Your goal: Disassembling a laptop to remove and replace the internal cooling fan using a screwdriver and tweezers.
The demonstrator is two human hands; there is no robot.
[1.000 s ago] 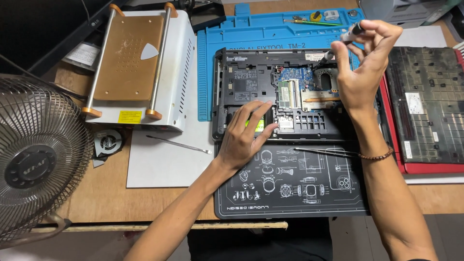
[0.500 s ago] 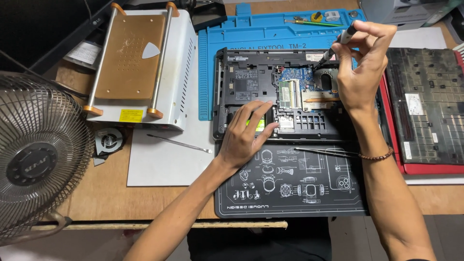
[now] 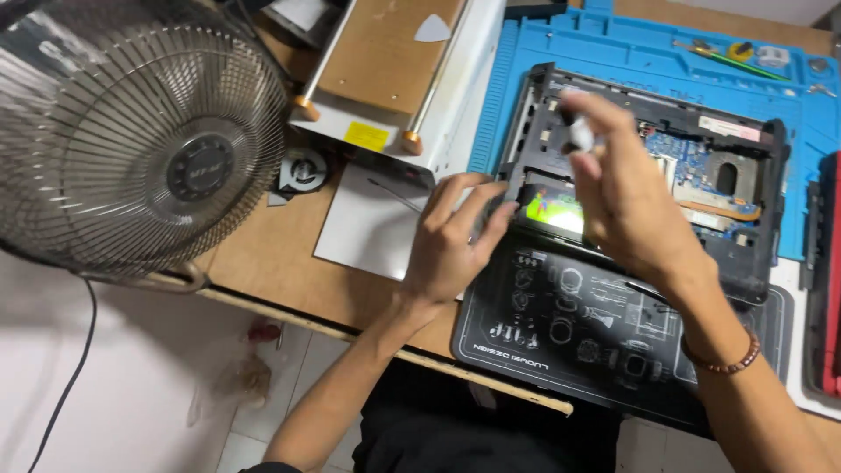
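Your left hand [image 3: 451,241] rests with fingers loosely spread on the near left corner of the opened black plastic laptop base [image 3: 648,166], its fingertips touching the rim beside a small bright green and yellow sticker [image 3: 554,213] on a part inside; the hand holds nothing. Your right hand [image 3: 626,206] hovers over the middle of the base, blurred, its fingers pinched narrow around a small white and dark object [image 3: 574,131] that is too smeared to identify. The base lies partly on a blue silicone repair mat [image 3: 604,44] and partly on a black rectangular work mat with white line drawings [image 3: 578,337] nearer you. A blue circuit board [image 3: 692,153] shows inside the base, with a pale pink rectangular label [image 3: 729,128] along its far edge. To the left stands a white metal heating machine with a tan plate [image 3: 394,61], carrying a yellow rectangular label [image 3: 367,136] on its front face and a white triangular pick [image 3: 432,29] on the plate. A white sheet [image 3: 368,228] lies just before it on the wooden table [image 3: 263,254], near a small black cooling fan [image 3: 302,171]. A grey wire-caged desk fan [image 3: 144,131] fills the left.
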